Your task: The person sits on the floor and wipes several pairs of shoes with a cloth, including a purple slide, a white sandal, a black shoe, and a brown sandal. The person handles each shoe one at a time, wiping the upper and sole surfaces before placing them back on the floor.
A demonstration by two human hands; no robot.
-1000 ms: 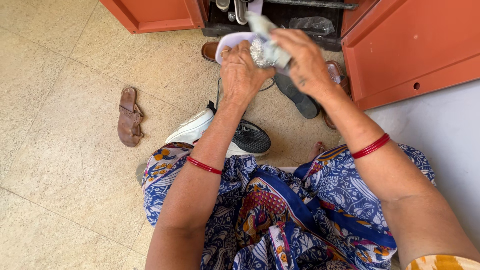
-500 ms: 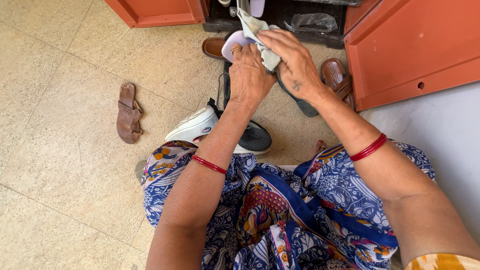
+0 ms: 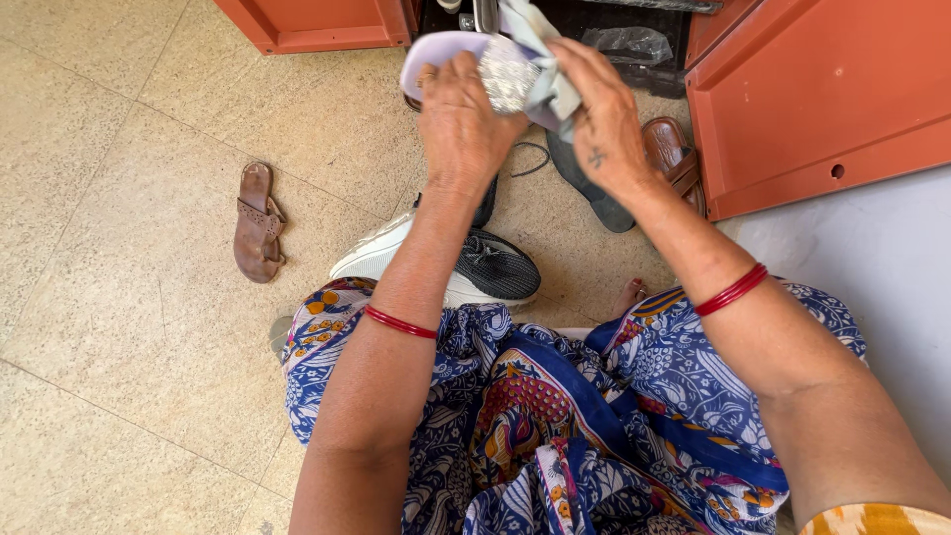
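Both hands moved left w/ lilac sandal, right hand pressing cloth

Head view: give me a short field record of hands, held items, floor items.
left hand: grips pale lilac sandal
right hand: presses grey cloth on the sandal
floor: brown sandal at left; white and black sneaker below the hands; dark shoe and second brown sandal at right
cabinet doors: orange-red, open
wrists: red bangles
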